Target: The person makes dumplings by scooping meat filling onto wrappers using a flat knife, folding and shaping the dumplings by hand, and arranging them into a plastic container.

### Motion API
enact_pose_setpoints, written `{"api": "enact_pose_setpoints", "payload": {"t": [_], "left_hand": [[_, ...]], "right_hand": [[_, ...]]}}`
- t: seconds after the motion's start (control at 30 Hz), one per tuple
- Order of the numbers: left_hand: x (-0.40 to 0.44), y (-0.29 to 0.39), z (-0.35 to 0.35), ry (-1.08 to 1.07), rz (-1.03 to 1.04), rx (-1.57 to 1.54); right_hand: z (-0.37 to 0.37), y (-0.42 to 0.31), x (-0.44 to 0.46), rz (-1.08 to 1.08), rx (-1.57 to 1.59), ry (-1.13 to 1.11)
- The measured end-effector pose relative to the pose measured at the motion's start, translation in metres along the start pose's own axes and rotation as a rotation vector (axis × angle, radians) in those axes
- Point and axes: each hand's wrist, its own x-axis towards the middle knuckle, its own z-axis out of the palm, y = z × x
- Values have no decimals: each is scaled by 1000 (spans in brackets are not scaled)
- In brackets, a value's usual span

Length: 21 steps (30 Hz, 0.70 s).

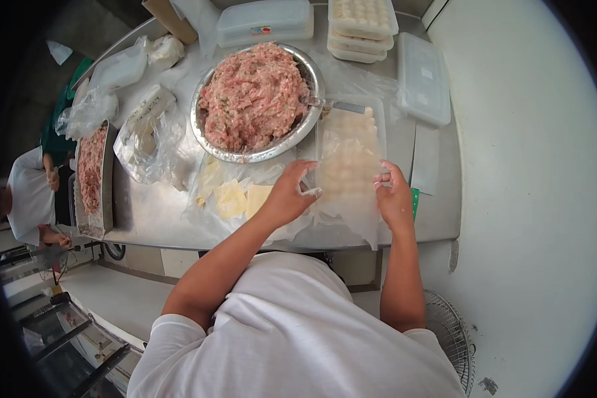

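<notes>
A clear plastic tray [320, 119] holds rows of pale dumplings [351, 123], their nearer part under a thin translucent plastic sheet [345, 192] that hangs toward the table's front edge. My left hand [297, 190] is at the tray's left side, thumb and fingers apart. Along the right side is my right hand [393, 194], its fingers bent but apart; whether they touch the sheet is unclear. Left of the tray lie square yellowish dough wrappers [231, 199] on plastic. A large metal bowl [198, 136] heaped with minced meat filling [252, 96] stands behind them, a flat-bladed spreader [348, 107] at its right.
Lidded plastic containers [265, 23] and stacked trays of dumplings [361, 33] stand at the back. A closed container [423, 79] is at right. Plastic-wrapped packages [146, 136] and a metal pan of meat [91, 172] lie left. Another person [33, 192] is beyond; a fan [450, 331] stands lower right.
</notes>
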Motion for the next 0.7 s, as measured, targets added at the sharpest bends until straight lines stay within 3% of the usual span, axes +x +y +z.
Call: {"api": "enact_pose_setpoints", "payload": {"t": [0.07, 0.2, 0.27, 0.3, 0.37, 0.4, 0.43, 0.47, 0.57, 0.63, 0.67, 0.7], "left_hand": [[10, -10, -2, 115, 218, 304], [39, 2, 9, 131, 263, 264], [54, 20, 14, 176, 465, 458], [62, 31, 18, 173, 469, 457], [73, 49, 26, -166, 495, 561], [83, 47, 32, -166, 500, 559], [95, 39, 39, -176, 498, 778], [103, 29, 43, -183, 490, 997], [122, 5, 43, -83, 533, 1071], [127, 11, 41, -89, 551, 1084], [126, 11, 41, -102, 561, 1093], [124, 10, 42, -120, 556, 1089]], "right_hand": [[-1, 11, -5, -46, -75, 34], [-6, 4, -16, -112, 58, -46], [-12, 3, -20, -90, 117, -70], [-15, 5, -21, -116, 16, -56], [-16, 15, -23, -132, -89, -42], [-12, 22, -17, -356, -311, 47], [-10, 21, -15, -581, -535, 136], [-7, 19, -17, -585, -540, 136], [2, 0, -36, -456, -645, 240], [3, -4, -47, -580, -882, 352], [7, -7, -53, -567, -879, 350], [11, -11, -61, -660, -748, 186]]}}
